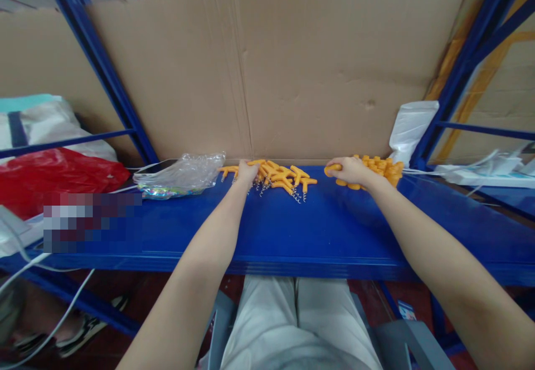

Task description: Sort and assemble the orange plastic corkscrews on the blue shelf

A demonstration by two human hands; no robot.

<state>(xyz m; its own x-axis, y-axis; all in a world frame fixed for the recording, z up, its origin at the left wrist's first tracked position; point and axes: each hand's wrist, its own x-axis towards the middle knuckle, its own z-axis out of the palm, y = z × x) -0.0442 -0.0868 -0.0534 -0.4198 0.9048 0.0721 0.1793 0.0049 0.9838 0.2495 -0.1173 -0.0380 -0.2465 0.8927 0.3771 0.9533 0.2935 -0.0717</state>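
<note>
A heap of orange T-handled corkscrews (pixel 284 176) lies at the back of the blue shelf (pixel 292 230). My left hand (pixel 246 173) reaches into its left end, fingers curled over one corkscrew. To the right lies a second heap of orange plastic pieces (pixel 382 169). My right hand (pixel 350 170) rests at that heap's left edge, closed round an orange piece (pixel 332 168) that sticks out to the left.
A cardboard sheet (pixel 292 74) stands behind the shelf. A clear plastic bag (pixel 181 176) lies left of the corkscrews, with a red bag (pixel 58 178) further left. A white bag (pixel 412 127) hangs on the blue post at right. White cables run along both sides.
</note>
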